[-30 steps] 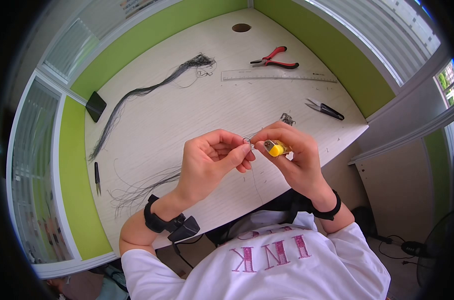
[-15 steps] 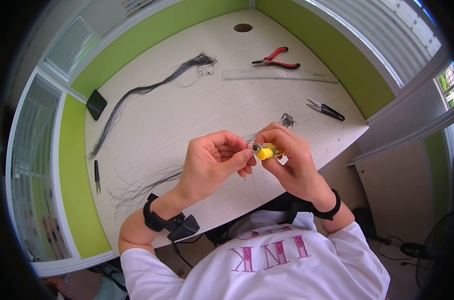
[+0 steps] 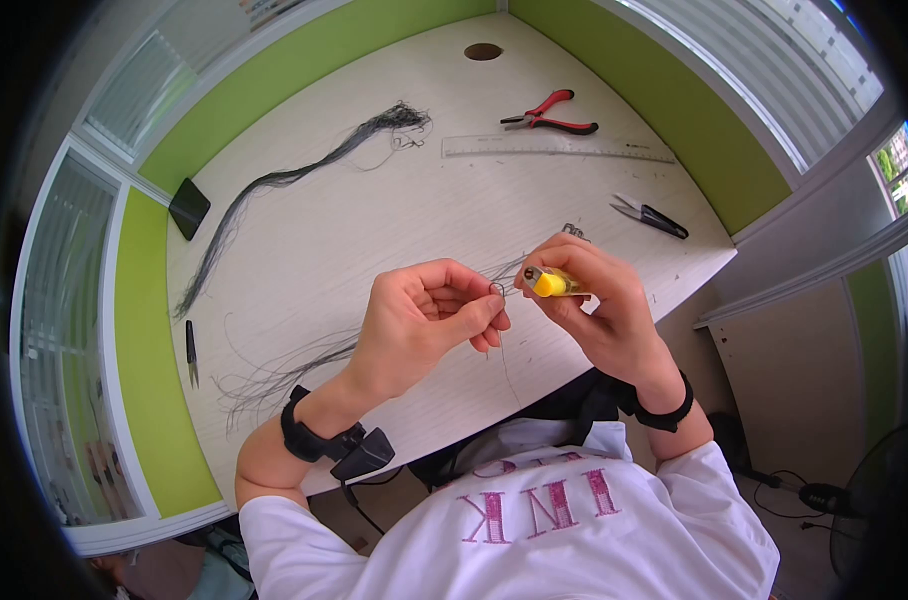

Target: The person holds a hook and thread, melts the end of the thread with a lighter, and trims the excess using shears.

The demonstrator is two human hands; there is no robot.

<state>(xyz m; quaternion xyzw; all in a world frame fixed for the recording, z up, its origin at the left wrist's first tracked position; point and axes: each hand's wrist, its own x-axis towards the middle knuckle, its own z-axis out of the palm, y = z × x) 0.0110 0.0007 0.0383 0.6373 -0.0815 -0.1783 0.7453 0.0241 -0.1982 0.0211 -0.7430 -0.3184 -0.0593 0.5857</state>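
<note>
Far left edge of the desk point(image 3: 374, 230): a phone point(image 3: 189, 208) and snips point(image 3: 191, 352), neither shifted over the last second. A long bundle point(image 3: 274, 180) is laid from the left edge toward the back corner, and loose strands point(image 3: 274, 375) are fanned at the front edge beside the left wrist. Left hand point(image 3: 424, 315): held just above the front edge, thumb and forefinger pinched narrow on a thin wire point(image 3: 496, 290), its small loop exposed at the fingertips and a tail hanging down. This pinch is hardly changed from a second ago. Lighter point(image 3: 554, 284): half a second ago it was pressed close to the left fingertips. It is now lifted and drawn slightly right, metal head aimed at the loop, a small gap between them. No flame can be made out. Right hand point(image 3: 604, 310): closed around the lighter, thumb on top, raised a little with it. Judged from this, the loop is kept presented while the lighter is being re-set, not applied. Toward the back right edge, pliers point(image 3: 549, 112), a ruler point(image 3: 554, 150) and scissors point(image 3: 649, 215) are left untouched.
</note>
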